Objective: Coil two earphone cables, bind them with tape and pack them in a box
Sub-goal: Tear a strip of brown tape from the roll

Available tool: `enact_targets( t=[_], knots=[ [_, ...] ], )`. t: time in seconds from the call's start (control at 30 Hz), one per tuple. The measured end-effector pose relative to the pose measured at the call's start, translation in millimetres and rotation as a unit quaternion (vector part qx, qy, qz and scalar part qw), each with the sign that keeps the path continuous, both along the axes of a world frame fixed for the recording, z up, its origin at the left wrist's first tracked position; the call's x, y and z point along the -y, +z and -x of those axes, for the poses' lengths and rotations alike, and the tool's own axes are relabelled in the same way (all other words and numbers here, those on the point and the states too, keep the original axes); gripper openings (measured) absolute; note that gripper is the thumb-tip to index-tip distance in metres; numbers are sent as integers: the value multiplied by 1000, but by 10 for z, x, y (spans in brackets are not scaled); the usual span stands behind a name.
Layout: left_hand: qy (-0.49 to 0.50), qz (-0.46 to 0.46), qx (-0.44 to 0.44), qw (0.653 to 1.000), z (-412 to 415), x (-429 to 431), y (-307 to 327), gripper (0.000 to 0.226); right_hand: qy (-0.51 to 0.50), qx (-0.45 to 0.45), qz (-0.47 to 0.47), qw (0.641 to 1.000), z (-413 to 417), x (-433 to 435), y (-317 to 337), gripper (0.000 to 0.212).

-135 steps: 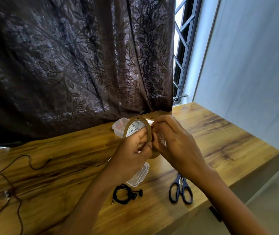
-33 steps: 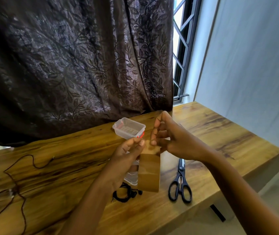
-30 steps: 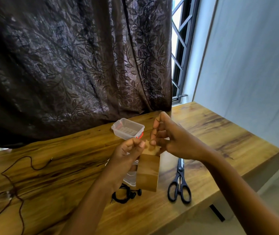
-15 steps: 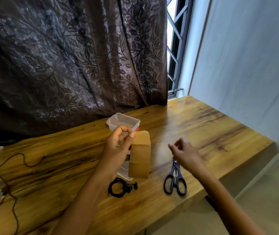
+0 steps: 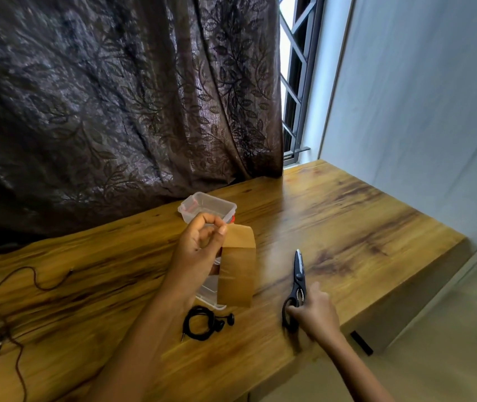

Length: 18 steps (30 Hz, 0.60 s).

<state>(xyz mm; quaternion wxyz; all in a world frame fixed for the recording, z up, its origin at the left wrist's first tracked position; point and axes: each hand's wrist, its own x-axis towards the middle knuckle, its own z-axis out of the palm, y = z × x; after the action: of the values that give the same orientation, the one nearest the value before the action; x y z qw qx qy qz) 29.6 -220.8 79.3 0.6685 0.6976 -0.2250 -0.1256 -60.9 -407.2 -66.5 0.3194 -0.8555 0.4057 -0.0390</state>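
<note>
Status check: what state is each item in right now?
tape: strip pulled out, hanging from left hand
scissors: blades closed, flat on table, right hand gripping handles
black earphone: coiled, untaped, on table
brown earphone cable: uncoiled, sprawled
box: open

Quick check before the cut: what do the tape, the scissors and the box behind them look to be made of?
The tape looks like brown plastic packing film, semi-gloss: it hangs flat with a faint sheen. The scissors have bare metal blades that glint bright, and black handles, probably plastic. The box is clear, glossy rigid plastic: the table shows through its walls.
</note>
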Motion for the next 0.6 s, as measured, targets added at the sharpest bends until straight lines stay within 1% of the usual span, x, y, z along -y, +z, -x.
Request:
enact_targets(
  t=[0.03, 0.07, 0.1, 0.13, 0.17, 0.23, 0.3, 0.33, 0.43, 0.47, 0.53, 0.6],
  knots=[
    [0, 3, 3, 1000, -9, -4, 7, 8, -20, 14, -60, 998, -1, 74, 24, 40],
    [0, 6, 6, 1000, -18, -10, 16, 8, -42, 34, -148, 987, 6, 142, 81, 42],
    [1, 8, 8, 1000, -28, -18, 27, 8, -59, 67, -253, 963, 11, 202, 133, 44],
    [1, 8, 8, 1000, -37, -24, 38, 9, -69, 107, -351, 928, 19, 254, 183, 43],
    [3, 7, 7, 1000, -48, -32, 45, 10, -71, 149, -421, 892, 33, 278, 255, 39],
    [6, 7, 1, 1000, -71, -48, 57, 12, -68, 212, -483, 847, 63, 278, 427, 33],
    [7, 8, 0, 1000, -99, -57, 72, 12, -48, 265, -497, 825, 78, 247, 594, 36],
    [8, 10, 1, 1000, -113, -59, 81, 12, -33, 284, -485, 826, 72, 225, 680, 39],
    [15, 15, 0, 1000, -168, -59, 103, 9, 29, 301, -372, 877, 32, 134, 983, 49],
    [16, 16, -3, 1000, -185, -57, 111, 8, 55, 309, -341, 886, 19, 108, 1086, 51],
    [20, 23, -9, 999, -215, -55, 129, 6, 103, 338, -294, 888, 5, 34, 1286, 54],
    [30, 21, -5, 999, -247, -61, 144, 7, 142, 368, -258, 882, -11, -8, 1440, 53]
  ],
)
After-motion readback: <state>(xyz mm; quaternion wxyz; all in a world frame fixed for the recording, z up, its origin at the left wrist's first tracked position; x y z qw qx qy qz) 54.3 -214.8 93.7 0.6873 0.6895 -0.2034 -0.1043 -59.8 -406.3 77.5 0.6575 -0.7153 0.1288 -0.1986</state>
